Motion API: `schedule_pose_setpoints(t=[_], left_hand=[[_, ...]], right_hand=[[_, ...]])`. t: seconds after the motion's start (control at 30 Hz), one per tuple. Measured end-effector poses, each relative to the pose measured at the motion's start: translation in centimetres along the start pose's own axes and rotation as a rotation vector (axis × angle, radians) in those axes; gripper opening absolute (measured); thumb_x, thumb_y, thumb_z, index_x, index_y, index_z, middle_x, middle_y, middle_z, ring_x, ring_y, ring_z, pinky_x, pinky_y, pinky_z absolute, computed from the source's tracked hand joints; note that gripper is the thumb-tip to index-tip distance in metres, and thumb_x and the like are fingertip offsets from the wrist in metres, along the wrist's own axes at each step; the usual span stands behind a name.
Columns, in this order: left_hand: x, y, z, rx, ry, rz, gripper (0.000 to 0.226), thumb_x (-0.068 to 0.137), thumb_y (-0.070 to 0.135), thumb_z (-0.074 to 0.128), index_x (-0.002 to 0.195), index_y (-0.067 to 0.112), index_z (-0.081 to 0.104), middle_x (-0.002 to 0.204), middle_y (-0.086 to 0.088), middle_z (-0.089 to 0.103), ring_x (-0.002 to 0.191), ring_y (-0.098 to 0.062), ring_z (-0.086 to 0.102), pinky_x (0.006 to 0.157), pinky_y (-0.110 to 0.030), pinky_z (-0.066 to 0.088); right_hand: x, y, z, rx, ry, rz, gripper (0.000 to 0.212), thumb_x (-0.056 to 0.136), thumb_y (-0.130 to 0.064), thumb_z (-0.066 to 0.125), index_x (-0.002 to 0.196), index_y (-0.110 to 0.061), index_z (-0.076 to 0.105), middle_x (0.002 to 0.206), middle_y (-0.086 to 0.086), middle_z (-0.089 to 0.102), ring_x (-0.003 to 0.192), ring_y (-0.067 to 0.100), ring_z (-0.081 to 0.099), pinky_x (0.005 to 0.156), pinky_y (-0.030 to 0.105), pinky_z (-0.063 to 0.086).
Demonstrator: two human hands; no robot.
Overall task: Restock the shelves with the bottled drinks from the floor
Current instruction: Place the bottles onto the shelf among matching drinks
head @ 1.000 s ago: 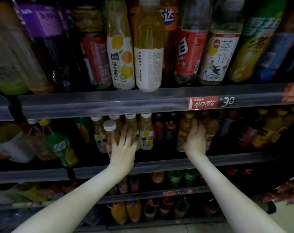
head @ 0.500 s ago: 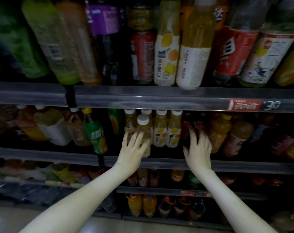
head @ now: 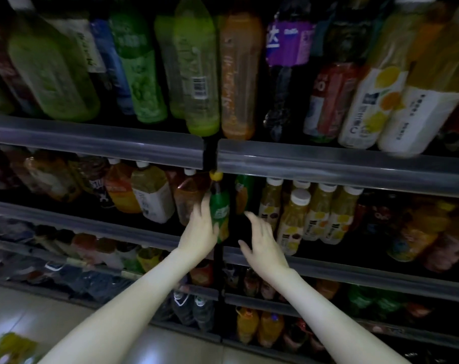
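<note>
Head view, middle shelf [head: 97,224]: left hand [head: 200,239], fingers wrapped around green yellow-capped bottle [head: 219,206] at the front edge by the black divider post [head: 210,156]; right hand [head: 262,245] spread, empty; risk: tilted bottle knocks neighbouring bottles or slips off the edge.

The floor [head: 52,308] is pale and shiny tile, low on the left; a bright spot of light [head: 154,357] sits on it. A black post [head: 210,156] stands up between the grey rails.
</note>
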State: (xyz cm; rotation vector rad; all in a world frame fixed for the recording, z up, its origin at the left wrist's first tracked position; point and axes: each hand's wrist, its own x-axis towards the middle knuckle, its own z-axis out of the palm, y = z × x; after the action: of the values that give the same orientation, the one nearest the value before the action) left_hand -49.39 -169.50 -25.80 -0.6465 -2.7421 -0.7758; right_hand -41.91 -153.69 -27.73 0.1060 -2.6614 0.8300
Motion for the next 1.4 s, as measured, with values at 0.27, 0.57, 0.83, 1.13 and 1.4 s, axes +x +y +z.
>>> schedule_pose_setpoints(t=[0.27, 0.57, 0.83, 1.13, 1.4], left_hand=[[1.9, 3.2, -5.1, -0.042, 0.594, 0.557, 0.050, 0.082, 0.011, 0.062, 0.126, 0.008, 0.038, 0.124, -0.017, 0.036, 0.109, -0.034, 0.044, 0.096, -0.041, 0.039], [10.8, 6.8, -15.7, -0.046, 0.732, 0.362, 0.058, 0.089, 0.022, 0.060, 0.138, 0.020, 0.030, 0.141, -0.030, 0.029, 0.125, -0.042, 0.031, 0.105, -0.050, 0.030], [13.2, 7.5, -18.2, -0.213, 0.378, 0.156, 0.094, 0.092, 0.037, 0.058, 0.150, 0.030, -0.016, 0.142, -0.021, 0.039, 0.103, -0.034, 0.061, 0.080, -0.039, 0.054], [11.3, 11.5, -19.3, -0.017, 0.581, 0.251, 0.090, 0.087, 0.024, 0.063, 0.152, 0.031, 0.002, 0.147, -0.029, 0.024, 0.133, -0.044, 0.029, 0.107, -0.055, 0.034], [8.8, 25.6, -12.2, -0.175, 0.635, 0.724, 0.047, 0.086, 0.010, 0.063, 0.132, 0.005, 0.054, 0.133, -0.023, 0.049, 0.123, -0.035, 0.045, 0.103, -0.045, 0.041]], right_hand=[[3.7, -7.0, -4.4, -0.069, 0.486, -0.307, 0.050, 0.087, -0.004, 0.060, 0.133, -0.008, 0.040, 0.124, 0.013, 0.054, 0.115, 0.022, 0.048, 0.103, 0.026, 0.038], [10.4, -12.0, -14.5, -0.278, 0.784, -0.320, 0.044, 0.089, -0.015, 0.054, 0.131, -0.009, 0.042, 0.125, 0.013, 0.049, 0.114, 0.025, 0.043, 0.099, 0.031, 0.034], [13.6, -12.7, -16.2, -0.425, 0.851, -0.185, 0.070, 0.080, -0.018, 0.072, 0.138, -0.017, 0.034, 0.134, 0.011, 0.028, 0.117, 0.031, 0.033, 0.092, 0.053, 0.039], [12.0, -10.4, -18.6, -0.410, 0.825, -0.185, 0.063, 0.086, -0.026, 0.065, 0.141, -0.016, 0.034, 0.137, 0.011, 0.029, 0.122, 0.031, 0.032, 0.096, 0.052, 0.039], [4.9, -4.5, -28.0, -0.467, 0.894, -0.044, 0.049, 0.091, -0.027, 0.046, 0.138, -0.017, 0.034, 0.135, 0.009, 0.044, 0.124, 0.022, 0.039, 0.105, 0.028, 0.025]])
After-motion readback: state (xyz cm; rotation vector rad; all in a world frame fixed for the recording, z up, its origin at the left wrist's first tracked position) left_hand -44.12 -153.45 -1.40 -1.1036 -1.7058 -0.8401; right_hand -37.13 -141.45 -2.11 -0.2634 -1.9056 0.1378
